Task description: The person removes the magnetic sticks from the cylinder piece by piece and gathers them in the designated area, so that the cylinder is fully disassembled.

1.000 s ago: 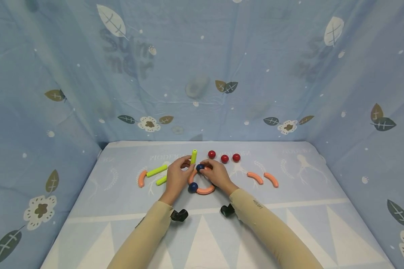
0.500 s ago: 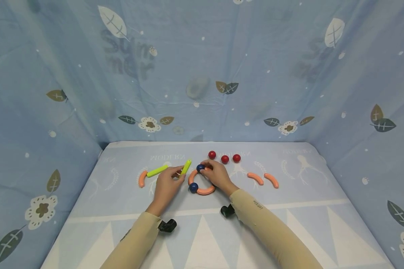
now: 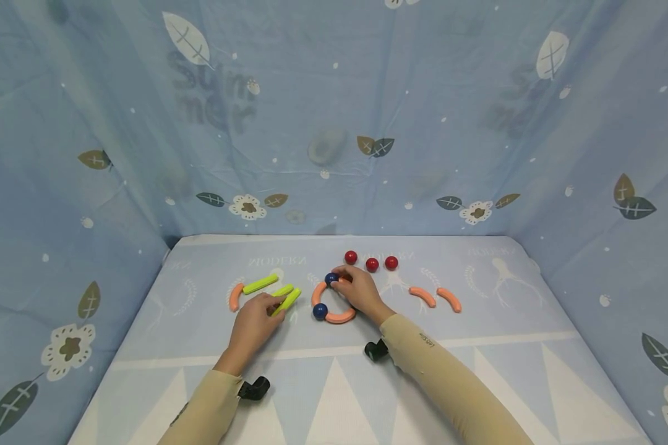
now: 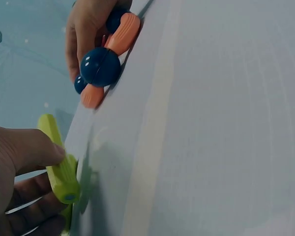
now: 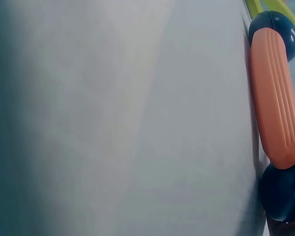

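Observation:
My left hand (image 3: pixel 253 322) pinches a yellow-green magnetic rod (image 3: pixel 291 299) between thumb and fingers, close above the table. In the left wrist view that rod (image 4: pixel 63 182) tilts, and a second green rod lies partly hidden behind it. Toward the middle sits a ring of curved orange rods (image 3: pixel 341 316) joined by blue balls (image 3: pixel 320 311). At its far side my right hand (image 3: pixel 363 292) grips a blue ball (image 3: pixel 331 279), hiding part of the ring. The right wrist view shows an orange curved rod (image 5: pixel 276 98) between two blue balls.
Left of the ring lie a further green rod (image 3: pixel 260 284) and an orange curved rod (image 3: pixel 235 296). Three red balls (image 3: pixel 372 264) stand behind it. Two orange curved rods (image 3: pixel 422 296) lie to the right. A patterned blue cloth (image 3: pixel 323 123) encloses the table's back and sides.
My left hand has moved left and toward me with the green rod, away from the ring, and the rod has gone from upright to leaning. My right hand stays at the ring.

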A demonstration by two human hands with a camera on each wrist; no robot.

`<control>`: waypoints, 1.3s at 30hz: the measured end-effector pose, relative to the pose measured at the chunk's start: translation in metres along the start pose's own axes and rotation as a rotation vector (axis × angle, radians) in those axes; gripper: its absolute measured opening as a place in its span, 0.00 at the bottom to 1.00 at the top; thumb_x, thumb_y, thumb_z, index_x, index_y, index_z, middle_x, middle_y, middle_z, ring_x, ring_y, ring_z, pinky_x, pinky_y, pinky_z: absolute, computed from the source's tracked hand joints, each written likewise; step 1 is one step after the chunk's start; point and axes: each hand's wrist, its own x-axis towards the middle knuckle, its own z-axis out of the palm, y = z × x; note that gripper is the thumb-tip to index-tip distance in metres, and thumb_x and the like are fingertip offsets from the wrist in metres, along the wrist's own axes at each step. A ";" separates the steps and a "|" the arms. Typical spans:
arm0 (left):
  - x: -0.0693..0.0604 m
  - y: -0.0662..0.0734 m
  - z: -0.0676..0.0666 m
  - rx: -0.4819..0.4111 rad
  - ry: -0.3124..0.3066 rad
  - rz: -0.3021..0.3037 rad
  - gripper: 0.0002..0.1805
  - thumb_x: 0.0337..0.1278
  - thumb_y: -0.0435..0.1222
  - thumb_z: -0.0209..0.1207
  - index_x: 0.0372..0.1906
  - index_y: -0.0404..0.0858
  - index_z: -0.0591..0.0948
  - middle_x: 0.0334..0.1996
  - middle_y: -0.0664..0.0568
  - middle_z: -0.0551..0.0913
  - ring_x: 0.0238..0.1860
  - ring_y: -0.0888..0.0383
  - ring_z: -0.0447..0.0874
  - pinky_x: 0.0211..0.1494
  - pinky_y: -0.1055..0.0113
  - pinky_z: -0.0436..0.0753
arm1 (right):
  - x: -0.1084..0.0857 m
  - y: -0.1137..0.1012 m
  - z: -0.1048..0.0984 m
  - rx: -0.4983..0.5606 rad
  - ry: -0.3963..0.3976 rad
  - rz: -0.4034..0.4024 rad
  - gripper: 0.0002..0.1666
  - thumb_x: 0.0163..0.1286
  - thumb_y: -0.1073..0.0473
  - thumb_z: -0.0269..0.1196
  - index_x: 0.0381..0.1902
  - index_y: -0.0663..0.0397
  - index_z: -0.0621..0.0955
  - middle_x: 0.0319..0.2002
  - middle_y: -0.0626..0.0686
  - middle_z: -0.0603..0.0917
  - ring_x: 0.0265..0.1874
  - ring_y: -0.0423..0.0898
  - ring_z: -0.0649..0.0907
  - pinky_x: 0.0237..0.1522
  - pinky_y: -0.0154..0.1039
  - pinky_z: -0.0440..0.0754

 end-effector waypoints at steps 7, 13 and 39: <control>-0.007 -0.009 -0.010 0.077 -0.071 -0.047 0.18 0.54 0.37 0.72 0.52 0.41 0.89 0.32 0.56 0.81 0.29 0.60 0.72 0.32 0.63 0.72 | -0.001 -0.001 0.001 0.002 -0.003 0.009 0.17 0.69 0.55 0.70 0.54 0.48 0.85 0.52 0.49 0.86 0.53 0.47 0.83 0.60 0.46 0.79; -0.008 -0.013 -0.021 0.135 -0.116 -0.082 0.18 0.55 0.37 0.71 0.52 0.41 0.89 0.41 0.50 0.85 0.36 0.55 0.81 0.39 0.54 0.81 | -0.001 -0.002 0.001 -0.001 0.005 0.017 0.17 0.68 0.55 0.71 0.54 0.47 0.85 0.52 0.49 0.86 0.52 0.47 0.83 0.59 0.45 0.79; -0.014 -0.022 -0.023 0.081 -0.072 -0.117 0.16 0.51 0.35 0.74 0.48 0.40 0.90 0.35 0.54 0.84 0.35 0.58 0.81 0.39 0.55 0.80 | 0.001 0.001 0.002 0.014 0.003 0.033 0.17 0.69 0.55 0.70 0.54 0.46 0.85 0.52 0.48 0.86 0.53 0.47 0.83 0.60 0.45 0.79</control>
